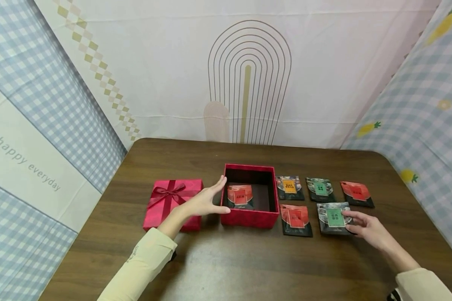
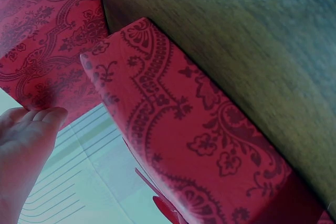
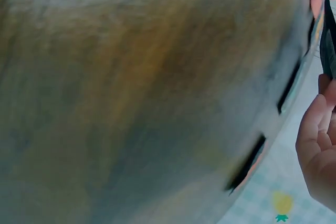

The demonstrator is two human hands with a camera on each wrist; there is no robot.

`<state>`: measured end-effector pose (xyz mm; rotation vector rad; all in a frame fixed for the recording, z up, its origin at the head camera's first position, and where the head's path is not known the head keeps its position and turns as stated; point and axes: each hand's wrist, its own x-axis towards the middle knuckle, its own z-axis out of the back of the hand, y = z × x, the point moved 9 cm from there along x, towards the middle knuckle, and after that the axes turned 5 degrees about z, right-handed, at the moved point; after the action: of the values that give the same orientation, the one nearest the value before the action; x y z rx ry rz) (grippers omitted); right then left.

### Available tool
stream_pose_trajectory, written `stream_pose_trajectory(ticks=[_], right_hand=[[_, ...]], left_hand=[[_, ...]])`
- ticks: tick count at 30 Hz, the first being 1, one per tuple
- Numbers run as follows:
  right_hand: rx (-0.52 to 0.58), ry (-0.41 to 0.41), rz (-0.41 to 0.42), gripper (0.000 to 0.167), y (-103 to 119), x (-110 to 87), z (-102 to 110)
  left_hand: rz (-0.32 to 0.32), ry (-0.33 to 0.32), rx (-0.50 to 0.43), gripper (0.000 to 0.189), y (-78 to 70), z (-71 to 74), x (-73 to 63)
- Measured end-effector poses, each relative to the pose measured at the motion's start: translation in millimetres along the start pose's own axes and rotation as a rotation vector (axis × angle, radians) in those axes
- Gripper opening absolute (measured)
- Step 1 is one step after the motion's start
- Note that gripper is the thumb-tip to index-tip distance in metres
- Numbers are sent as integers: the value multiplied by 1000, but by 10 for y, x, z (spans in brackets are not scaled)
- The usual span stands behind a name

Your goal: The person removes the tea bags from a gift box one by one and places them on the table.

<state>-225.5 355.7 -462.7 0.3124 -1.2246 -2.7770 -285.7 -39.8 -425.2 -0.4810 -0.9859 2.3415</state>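
My left hand (image 1: 205,202) is at the left side of an open red gift box (image 1: 248,219), fingers straight along its wall and thumb by the front corner. Inside the box, a red-labelled packet (image 1: 240,197) leans at the left. My right hand (image 1: 371,229) pinches the right edge of a green-labelled packet (image 1: 334,219) between thumb and fingers. The right wrist view shows that dark packet (image 3: 329,40) edge-on in the fingertips. In the left wrist view, the fingertips touch the patterned box wall (image 2: 52,56).
A red lid with a ribbon bow (image 1: 173,200) lies left of the box. Right of the box are a yellow-labelled packet (image 1: 289,187), another green-labelled packet (image 1: 320,190) and two red-labelled packets (image 1: 296,220), all on the brown wooden table (image 1: 226,267). A white cloth (image 1: 165,75) hangs behind.
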Motion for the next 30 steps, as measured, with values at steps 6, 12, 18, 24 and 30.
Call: stream_pose_trajectory(ticks=[6, 12, 18, 24, 30], right_hand=[[-60, 52, -12, 47, -56, 28, -92], [-134, 59, 15, 44, -39, 41, -121], [-191, 28, 15, 44, -42, 38, -108], [-189, 43, -11, 46, -64, 18, -118], [-173, 49, -16, 44, -98, -2, -98]], left_hand=[[-6, 1, -4, 94, 7, -12, -3], [4, 4, -3, 94, 30, -20, 3], [5, 2, 1, 94, 27, -15, -2], [11, 4, -2, 94, 11, -3, -5], [11, 4, -5, 95, 5, 1, -9]])
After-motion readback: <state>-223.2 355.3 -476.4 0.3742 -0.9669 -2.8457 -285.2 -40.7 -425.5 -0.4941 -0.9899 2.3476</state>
